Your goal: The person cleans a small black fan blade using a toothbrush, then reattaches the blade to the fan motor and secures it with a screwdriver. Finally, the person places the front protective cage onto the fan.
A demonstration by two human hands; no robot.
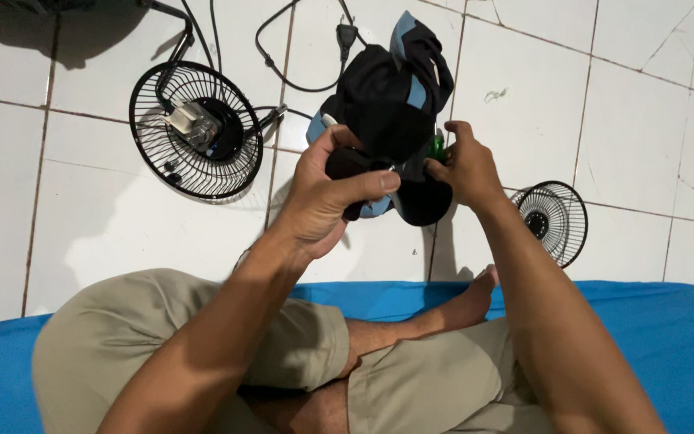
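I sit cross-legged and hold a black and light-blue fan body up in front of me. My left hand is wrapped around its black lower part, thumb across the front. My right hand grips the right side of the same body, fingers next to a small green part. The fan's base points away from me and its lower end is hidden behind my hands.
A round black wire grille with a motor lies on the white tiled floor at the left, cables and a plug beyond it. A smaller black grille lies at the right. A blue mat is under my legs.
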